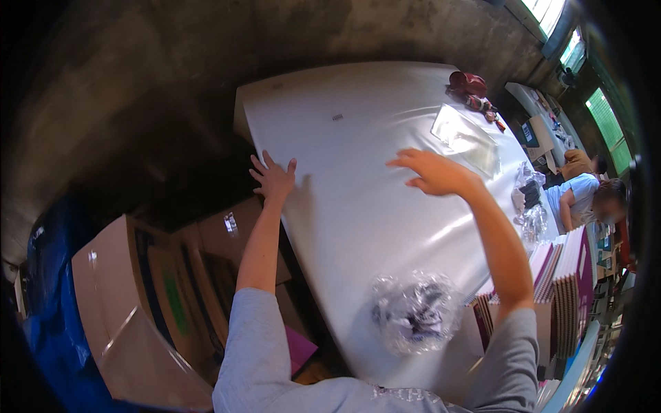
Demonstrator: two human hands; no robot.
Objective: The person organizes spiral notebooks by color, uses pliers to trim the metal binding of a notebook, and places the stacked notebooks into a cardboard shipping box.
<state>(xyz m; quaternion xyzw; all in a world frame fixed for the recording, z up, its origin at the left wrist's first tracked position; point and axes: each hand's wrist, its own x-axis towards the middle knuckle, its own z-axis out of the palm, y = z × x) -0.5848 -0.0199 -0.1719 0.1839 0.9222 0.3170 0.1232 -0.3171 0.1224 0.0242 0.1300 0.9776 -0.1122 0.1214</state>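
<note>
Grey concrete wall (green-lit windows)

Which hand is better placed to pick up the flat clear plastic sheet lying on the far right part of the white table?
Probably the right hand: it hovers open over the table, close to the clear plastic sheet. The left hand rests at the table's left edge, farther away.

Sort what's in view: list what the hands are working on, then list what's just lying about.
In hand:
left hand, flat on the white sheet's edge
right hand, open just over the sheet

Lying about:
clear bag bundle
flat clear bag
red bag
card stacks
cardboard boxes
</note>
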